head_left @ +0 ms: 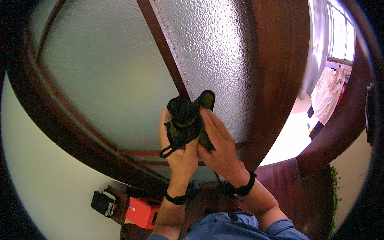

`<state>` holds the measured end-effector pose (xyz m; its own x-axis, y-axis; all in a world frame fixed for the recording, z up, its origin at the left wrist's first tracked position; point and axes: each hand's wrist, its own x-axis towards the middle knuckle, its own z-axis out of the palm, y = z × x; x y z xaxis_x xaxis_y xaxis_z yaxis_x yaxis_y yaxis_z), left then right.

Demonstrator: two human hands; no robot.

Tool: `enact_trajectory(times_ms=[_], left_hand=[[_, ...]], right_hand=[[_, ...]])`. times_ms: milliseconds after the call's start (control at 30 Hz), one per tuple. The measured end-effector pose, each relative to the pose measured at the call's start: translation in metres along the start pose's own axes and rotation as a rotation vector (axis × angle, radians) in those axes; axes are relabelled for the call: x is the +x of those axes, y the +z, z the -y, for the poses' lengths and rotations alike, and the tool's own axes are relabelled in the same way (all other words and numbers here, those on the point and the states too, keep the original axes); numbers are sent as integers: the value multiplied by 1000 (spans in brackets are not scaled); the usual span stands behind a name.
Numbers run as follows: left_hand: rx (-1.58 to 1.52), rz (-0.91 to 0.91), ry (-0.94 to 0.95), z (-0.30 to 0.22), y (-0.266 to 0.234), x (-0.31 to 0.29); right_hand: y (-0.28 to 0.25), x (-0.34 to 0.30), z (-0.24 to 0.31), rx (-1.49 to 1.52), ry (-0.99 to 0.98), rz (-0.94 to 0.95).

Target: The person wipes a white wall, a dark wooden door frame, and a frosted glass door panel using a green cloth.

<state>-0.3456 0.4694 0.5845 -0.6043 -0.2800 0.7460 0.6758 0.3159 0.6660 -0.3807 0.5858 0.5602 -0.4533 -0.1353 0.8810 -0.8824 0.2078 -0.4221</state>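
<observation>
In front of me I hold up a dark black and olive-green item (182,134). It has a rounded black top, a thin loop hanging at its lower left, and a flat, round-ended piece (208,100) rising on its right. Its exact kind is unclear. My left hand (182,162) is closed round its left side and bottom. On the right, my right hand (221,148) grips the flat piece, its fingers pressed together against it. Black bands circle both wrists. Part of the item is hidden by my hands.
Behind the item stands a frosted glass panel (108,80) in dark wood framing (276,80). Right of it, an opening shows hanging clothes (329,94) and a window (342,34). A red box (140,213) and a black bag-like thing (103,204) sit at lower left.
</observation>
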Motion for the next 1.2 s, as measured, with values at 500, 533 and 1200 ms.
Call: enact_trajectory(times_ms=[500,533,1200], left_hand=[[73,-37,-183,48,-1,-73],[107,-51,-210,54,-1,-80],[174,27,259,-69,17,37]], right_hand=[[11,-77,-20,91,206,56],[12,-82,-22,69,212,65],[-37,58,15,75,-214,-157]])
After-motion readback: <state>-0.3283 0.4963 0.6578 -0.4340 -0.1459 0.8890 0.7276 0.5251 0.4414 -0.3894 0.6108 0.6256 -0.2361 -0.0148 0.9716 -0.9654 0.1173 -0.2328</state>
